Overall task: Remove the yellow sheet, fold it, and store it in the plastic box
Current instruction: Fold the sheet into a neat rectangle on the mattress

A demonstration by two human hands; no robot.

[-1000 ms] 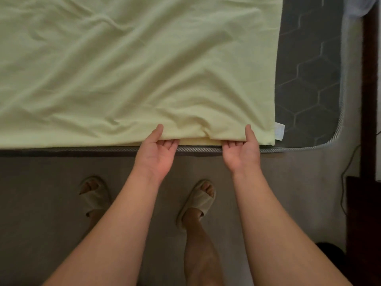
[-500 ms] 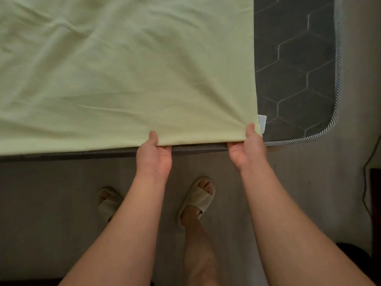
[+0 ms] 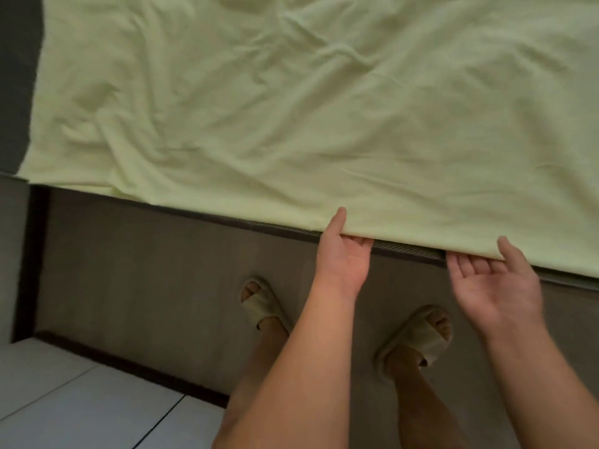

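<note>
Looking down over the bed, we see the yellow sheet spread wide across the mattress, rumpled with soft creases. Its near hem runs along the bed's edge and slants down toward the right. A strip of dark mattress shows bare past the sheet's left side.

Our left hand has hold of the hem. The thumb lies flat on top of the cloth while the fingers curl up beneath it, so the fabric is pinched between them.

Our right hand is near it along the same hem, palm turned up and loosely spread. Its fingertips reach under the edge and its thumb stands over the cloth. The hand is blurred, though, and we cannot tell whether it really grips the sheet or only touches it.

Between the two hands the striped piping of the mattress edge peeks out below the hem.

Below the bed's edge lies the grey-brown floor on which we stand in pale slippers. The left slipper is just beside our left forearm and the right slipper is between our two forearms. At the lower left, past a dark border, lie pale floor tiles with thin dark joints
</note>
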